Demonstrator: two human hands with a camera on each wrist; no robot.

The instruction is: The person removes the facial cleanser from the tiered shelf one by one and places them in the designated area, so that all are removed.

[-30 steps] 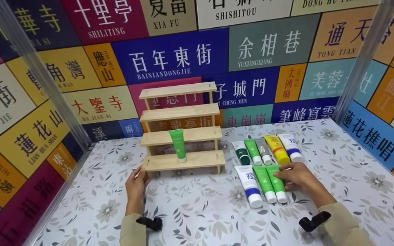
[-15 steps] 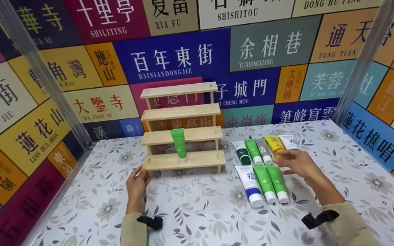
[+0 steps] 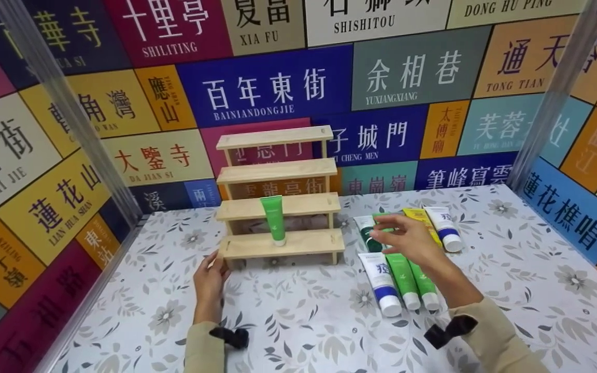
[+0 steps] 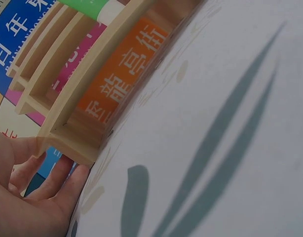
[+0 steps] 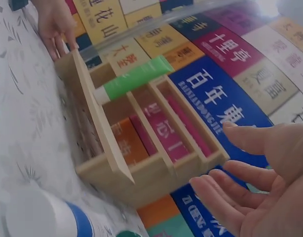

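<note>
A stepped wooden shelf (image 3: pixel 303 241) has a green tube (image 3: pixel 275 221) standing cap down on its lowest step. My left hand (image 3: pixel 209 282) holds the left end of that step, thumb and fingers at its edge in the left wrist view. Over the tubes on the right hovers my right hand (image 3: pixel 417 246), fingers spread and holding nothing. Near its fingertips lies a white and dark green tube (image 3: pixel 364 225). The hand partly covers a yellow tube (image 3: pixel 418 216) and hides most of the tubes beside it. A white and blue tube (image 3: pixel 443 228) ends that back row.
In the front row lie a white tube with a blue band (image 3: pixel 381 285) and two green tubes, one in the middle (image 3: pixel 403 285) and one at right (image 3: pixel 427 290). A leaf-patterned cloth (image 3: pixel 288 321) covers the table; a colourful sign-printed wall (image 3: pixel 262 88) stands behind.
My right hand has lifted from the rightmost green tube of the front row and moved up and left over the back row. My left hand stays at the shelf.
</note>
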